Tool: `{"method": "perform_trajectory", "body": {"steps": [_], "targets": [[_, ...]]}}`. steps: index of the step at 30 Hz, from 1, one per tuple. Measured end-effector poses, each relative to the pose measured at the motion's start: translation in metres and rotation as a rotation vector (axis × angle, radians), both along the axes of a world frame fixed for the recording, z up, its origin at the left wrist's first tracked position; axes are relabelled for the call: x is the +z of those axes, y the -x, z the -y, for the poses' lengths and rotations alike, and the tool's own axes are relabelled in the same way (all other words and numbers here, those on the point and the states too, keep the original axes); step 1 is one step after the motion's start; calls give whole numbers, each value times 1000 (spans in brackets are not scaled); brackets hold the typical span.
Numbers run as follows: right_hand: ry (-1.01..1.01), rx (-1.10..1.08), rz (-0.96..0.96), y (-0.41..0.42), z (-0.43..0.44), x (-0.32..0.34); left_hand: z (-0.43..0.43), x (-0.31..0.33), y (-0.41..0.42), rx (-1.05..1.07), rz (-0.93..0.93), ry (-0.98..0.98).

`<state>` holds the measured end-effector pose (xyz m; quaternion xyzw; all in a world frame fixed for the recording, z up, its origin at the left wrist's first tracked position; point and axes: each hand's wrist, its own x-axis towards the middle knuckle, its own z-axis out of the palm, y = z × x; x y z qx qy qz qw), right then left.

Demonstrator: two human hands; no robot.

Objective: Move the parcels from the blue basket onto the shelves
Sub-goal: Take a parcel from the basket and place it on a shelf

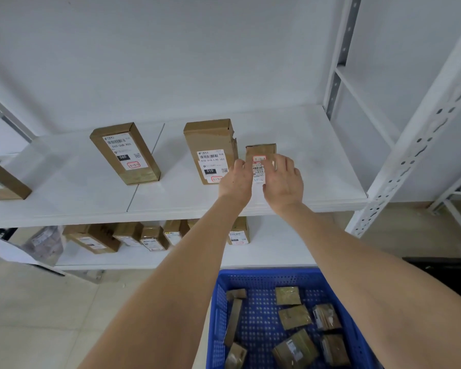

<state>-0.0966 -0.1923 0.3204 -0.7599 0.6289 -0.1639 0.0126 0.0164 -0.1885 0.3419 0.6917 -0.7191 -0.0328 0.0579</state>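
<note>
A small brown parcel (260, 153) with a white label stands on the white upper shelf (317, 166). My left hand (236, 178) grips its left edge and my right hand (284, 178) grips its right edge, fingers curled over the front. Just left of it stands a taller parcel marked 010 (210, 145), almost touching. Below my arms is the blue basket (221, 302) with several brown parcels (294, 316) lying loose in it.
Another upright parcel marked 060 (124, 153) and a box at the far left (3, 179) stand on the same shelf. The lower shelf (272, 251) holds several parcels (149, 237). A white perforated upright (410, 145) bounds the shelf's right end.
</note>
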Motion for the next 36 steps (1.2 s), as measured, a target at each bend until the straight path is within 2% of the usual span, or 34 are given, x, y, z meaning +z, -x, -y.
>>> {"method": "perform_trajectory", "body": {"steps": [5,10,21,26,32,36], "targets": [[-18,52,5,8,-46,-19,-41,-27,4,13,-5,-52],[-143,143,18,34,-89,-74,-82,-83,19,12,12,-171],[-527,1,52,91,-151,-212,-127,-215,75,-72,19,-446],[-680,-123,68,106,-163,-293,-133,-297,95,-123,43,-612],[-876,-340,182,119,-175,-420,-138,-437,106,-104,8,-778],[-956,-390,196,122,-181,-517,-143,-530,115,-3,-89,-858]]}}
